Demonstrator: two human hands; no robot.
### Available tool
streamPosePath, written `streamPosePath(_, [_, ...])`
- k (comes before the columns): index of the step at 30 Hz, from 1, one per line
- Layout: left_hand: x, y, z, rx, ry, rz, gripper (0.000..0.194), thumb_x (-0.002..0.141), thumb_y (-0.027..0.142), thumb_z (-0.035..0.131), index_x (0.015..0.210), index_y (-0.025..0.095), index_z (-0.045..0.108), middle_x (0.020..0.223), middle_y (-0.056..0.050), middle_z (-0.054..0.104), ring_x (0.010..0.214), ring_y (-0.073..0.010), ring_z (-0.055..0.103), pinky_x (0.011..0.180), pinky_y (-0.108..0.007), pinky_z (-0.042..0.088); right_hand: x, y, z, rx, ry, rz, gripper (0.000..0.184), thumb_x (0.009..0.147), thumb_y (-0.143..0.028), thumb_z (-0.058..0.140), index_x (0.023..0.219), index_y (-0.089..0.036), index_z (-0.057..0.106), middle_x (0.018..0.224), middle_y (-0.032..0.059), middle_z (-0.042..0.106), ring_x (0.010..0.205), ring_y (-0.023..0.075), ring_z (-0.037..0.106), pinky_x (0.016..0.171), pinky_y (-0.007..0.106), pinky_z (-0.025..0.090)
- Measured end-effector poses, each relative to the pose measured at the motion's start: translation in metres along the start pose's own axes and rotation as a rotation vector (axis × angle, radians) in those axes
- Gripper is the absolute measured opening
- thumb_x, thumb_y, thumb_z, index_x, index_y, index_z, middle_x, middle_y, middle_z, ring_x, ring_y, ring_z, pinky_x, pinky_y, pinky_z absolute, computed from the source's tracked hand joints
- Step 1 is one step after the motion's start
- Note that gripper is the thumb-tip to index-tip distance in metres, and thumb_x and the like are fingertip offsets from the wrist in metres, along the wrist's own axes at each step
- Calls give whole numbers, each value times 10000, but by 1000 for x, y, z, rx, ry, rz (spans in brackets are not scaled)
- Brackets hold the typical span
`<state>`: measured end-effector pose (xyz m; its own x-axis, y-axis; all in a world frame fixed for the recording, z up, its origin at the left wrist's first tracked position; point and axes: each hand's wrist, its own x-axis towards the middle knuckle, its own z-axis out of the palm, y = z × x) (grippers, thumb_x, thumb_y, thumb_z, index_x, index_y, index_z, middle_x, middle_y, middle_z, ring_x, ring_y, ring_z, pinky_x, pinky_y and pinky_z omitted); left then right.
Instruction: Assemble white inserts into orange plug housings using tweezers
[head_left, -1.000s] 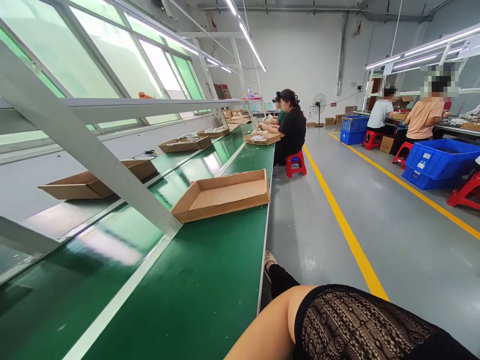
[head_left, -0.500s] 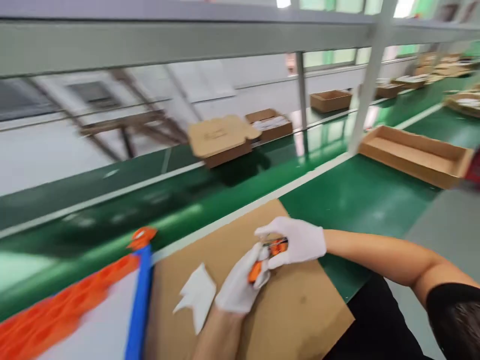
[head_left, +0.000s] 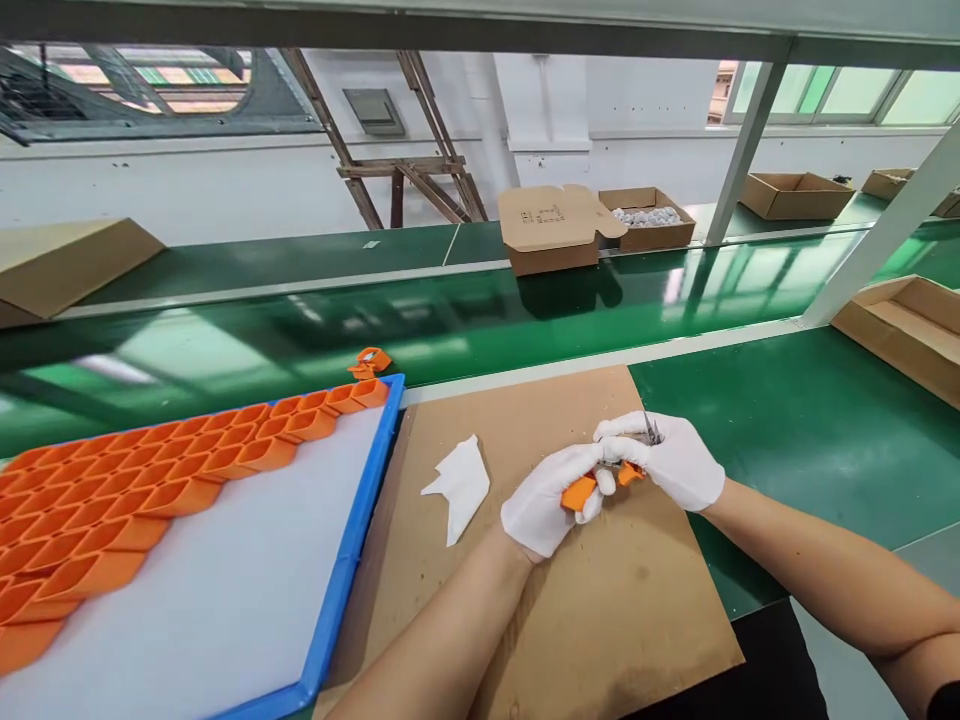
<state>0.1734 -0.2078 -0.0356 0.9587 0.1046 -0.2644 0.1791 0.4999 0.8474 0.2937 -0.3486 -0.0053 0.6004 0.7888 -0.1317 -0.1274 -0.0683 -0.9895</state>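
Both hands wear white gloves and meet over a brown cardboard sheet [head_left: 585,600]. My left hand [head_left: 544,500] is closed round a small orange plastic part [head_left: 581,491]. My right hand [head_left: 671,460] is closed on a small metal tool [head_left: 651,432] whose tips point up, held against the same orange part. A folded white cloth [head_left: 459,485] lies on the cardboard to the left of my hands. Further left, a blue-rimmed white tray [head_left: 352,540] carries several rows of orange parts [head_left: 150,490]. One loose orange part [head_left: 371,361] sits just beyond the tray's far corner.
A green conveyor belt [head_left: 450,310] runs across behind the cardboard. On its far side stand a closed carton [head_left: 555,228], an open box of white pieces [head_left: 649,217] and more open boxes [head_left: 795,193]. An empty cardboard tray [head_left: 900,325] sits at right, behind a slanted white post [head_left: 877,240].
My view swung from the aisle and seated workers down to the bench in front of me. My gloved hands came into sight holding the orange part, and the blur has settled.
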Motion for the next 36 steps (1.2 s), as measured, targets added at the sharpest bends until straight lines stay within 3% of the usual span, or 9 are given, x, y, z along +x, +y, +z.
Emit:
streamPosePath(7, [-2,-6,2,2,8,32,592,786,748,687,902,172,613,696,6,621,434,-55,427,463,-215,257,-11,-3,-5,-237,-62,-137,385,735,-285,763,1119,-266,783,1243,34,722,1143,249,682,1061,415,524])
streamPosePath(12, [-3,-2,11,54,24,-4,635,805,805,587,811,172,551,673,1,608,417,-48,389,462,-220,235,-16,8,2,-444,79,-291,301,776,-187,699,1048,-281,786,1078,17,757,966,209,714,880,346,581])
streamPosePath(16, [-2,3,20,208,166,-59,548,804,702,664,759,173,528,623,-10,602,464,-78,443,451,-208,220,-17,14,6,-544,20,-435,187,863,-143,599,872,-234,762,792,7,723,741,162,675,730,291,554])
streamPosePath(18, [-1,4,20,254,185,-70,528,807,673,670,743,167,535,621,-17,608,469,-78,441,452,-204,227,-18,15,4,-528,-34,-419,245,932,-181,531,814,-222,742,765,14,702,699,153,657,683,281,537])
streamPosePath(21, [0,4,18,229,90,-59,517,846,674,622,758,173,527,647,-15,620,451,-73,426,444,-205,229,-17,12,-4,-452,-78,-287,133,856,-206,651,930,-242,756,879,9,719,746,160,665,720,293,551])
streamPosePath(24, [0,3,16,212,-18,-60,511,845,678,626,768,187,508,646,-3,615,432,-76,426,435,-213,228,-16,9,-12,-323,-105,-154,492,725,-203,779,1207,-277,711,984,-2,722,808,171,676,804,324,574])
streamPosePath(31, [0,2,9,273,-47,-17,683,901,801,339,848,173,603,548,3,522,451,-95,341,487,-249,278,-17,10,-15,-375,28,-225,268,766,-222,732,1022,-284,780,1111,34,716,1011,223,666,954,382,541])
streamPosePath(34, [-1,0,1,407,130,98,473,907,589,604,1201,219,615,854,-30,653,692,-148,554,673,-277,449,-19,5,-14,-422,67,-264,192,792,-209,688,939,-302,768,1105,12,714,998,219,654,898,359,551])
streamPosePath(36, [-2,-4,-3,561,253,196,520,882,382,696,1371,283,549,1175,-57,646,999,-195,616,913,-337,485,-18,-1,-14,-457,69,-264,161,822,-167,615,825,-289,720,950,-2,697,854,188,629,772,321,550])
